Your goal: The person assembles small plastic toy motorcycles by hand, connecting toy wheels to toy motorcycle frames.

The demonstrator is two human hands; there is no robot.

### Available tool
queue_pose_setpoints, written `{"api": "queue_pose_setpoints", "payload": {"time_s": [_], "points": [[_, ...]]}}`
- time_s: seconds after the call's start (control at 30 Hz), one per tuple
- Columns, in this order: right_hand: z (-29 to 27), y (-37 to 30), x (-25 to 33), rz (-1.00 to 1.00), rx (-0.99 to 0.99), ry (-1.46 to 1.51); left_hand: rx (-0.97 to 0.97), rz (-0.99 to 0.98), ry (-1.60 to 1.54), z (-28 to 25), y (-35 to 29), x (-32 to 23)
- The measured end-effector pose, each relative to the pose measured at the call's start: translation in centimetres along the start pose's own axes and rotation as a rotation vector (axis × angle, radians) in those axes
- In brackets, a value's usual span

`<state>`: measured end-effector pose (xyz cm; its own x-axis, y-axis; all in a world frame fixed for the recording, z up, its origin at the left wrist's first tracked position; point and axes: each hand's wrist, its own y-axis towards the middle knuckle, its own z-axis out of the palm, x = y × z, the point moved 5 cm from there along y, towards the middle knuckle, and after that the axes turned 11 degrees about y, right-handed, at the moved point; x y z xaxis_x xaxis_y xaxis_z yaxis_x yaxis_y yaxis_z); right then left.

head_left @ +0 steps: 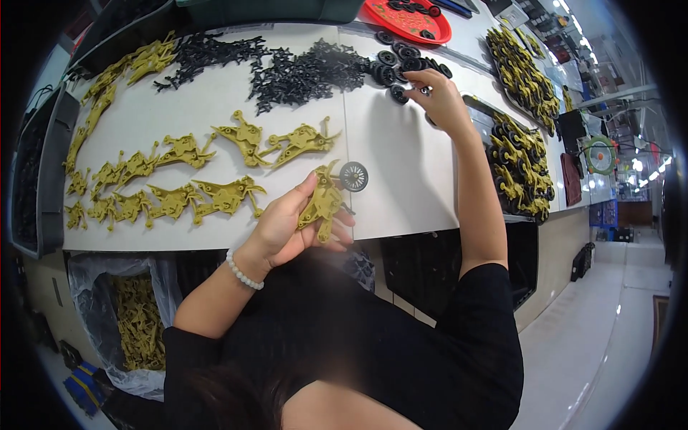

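My left hand (283, 228) is closed around a yellow plastic toy motorcycle frame (322, 204) above the table's front edge. One black spoked wheel (354, 176) sits at the upper right end of that frame. Farther off to the right, my right hand (443, 104) reaches into a loose group of black toy wheels (407, 52). Its thumb and fingertips are bent together at a small black wheel (399, 94); part of the grip is hidden. Two rows of similar yellow frames (185, 150), without wheels, lie on the white table to the left of my left hand.
Piles of small black plastic parts (301, 75) lie at the back. A red tray (412, 32) holds more wheels. Trays of wheeled yellow frames (517, 165) stand on the right. Below the table at left, a plastic-lined bin (161, 315) contains yellow parts.
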<state>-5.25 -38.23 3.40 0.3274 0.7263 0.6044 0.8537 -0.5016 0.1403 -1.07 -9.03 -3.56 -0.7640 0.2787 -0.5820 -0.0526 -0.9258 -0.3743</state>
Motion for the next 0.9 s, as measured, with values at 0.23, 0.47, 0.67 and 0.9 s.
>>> {"api": "queue_pose_setpoints", "payload": {"time_s": [0.23,0.47,0.67,0.9], "points": [[0.8,-1.5,-0.6,-0.112,-0.026,-0.195,-0.096,-0.103,0.374,1.2,0.5,-1.1],[1.3,-2.7,0.7,-0.032,-0.013,-0.065,-0.227,0.112,1.289,1.5,2.6,-3.9],[1.6,-10.3,9.5,-0.335,0.121,0.406,-0.381,0.373,1.668,2.5,2.7,-5.0],[5.7,-13.5,13.3,-0.410,0.223,0.311,-0.449,0.721,1.651,3.3,-1.3,-7.2]]}}
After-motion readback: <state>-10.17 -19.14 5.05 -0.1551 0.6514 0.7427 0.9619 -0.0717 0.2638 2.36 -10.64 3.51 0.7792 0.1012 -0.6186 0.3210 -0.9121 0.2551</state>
